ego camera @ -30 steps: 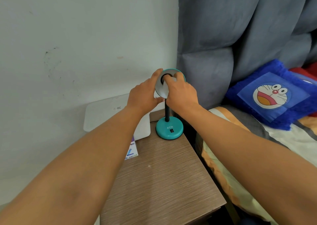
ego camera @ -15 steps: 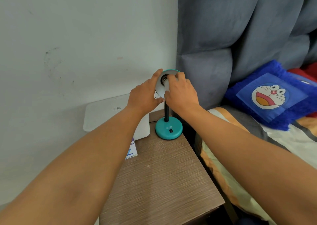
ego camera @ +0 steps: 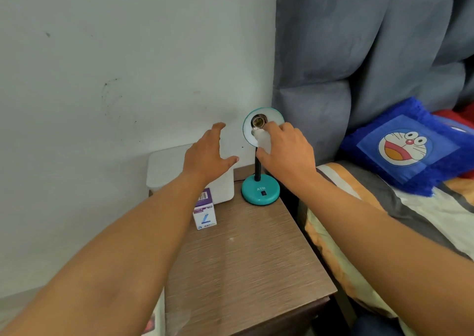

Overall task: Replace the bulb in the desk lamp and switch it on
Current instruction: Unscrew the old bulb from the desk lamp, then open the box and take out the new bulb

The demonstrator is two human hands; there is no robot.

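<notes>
A small teal desk lamp stands at the back of the bedside table, its round base (ego camera: 260, 191) carrying a black switch. Its shade (ego camera: 250, 120) faces me and the metal socket (ego camera: 259, 121) inside it is bare. My right hand (ego camera: 287, 153) is shut on a white bulb (ego camera: 263, 138), held just below and in front of the socket, its metal cap out of the socket. My left hand (ego camera: 208, 153) hovers open to the left of the shade, touching nothing. A small bulb box (ego camera: 204, 211), white and purple, stands on the table near my left forearm.
The brown wooden table (ego camera: 246, 264) sits between a pale wall and a bed. A white boxy device (ego camera: 169, 169) rests at the table's back left. A grey padded headboard (ego camera: 359, 53) and a blue cartoon cushion (ego camera: 407, 148) lie to the right.
My left hand has let go of the shade and drawn back to the left, fingers spread. My right hand has pulled the bulb out of the socket and slightly down.
</notes>
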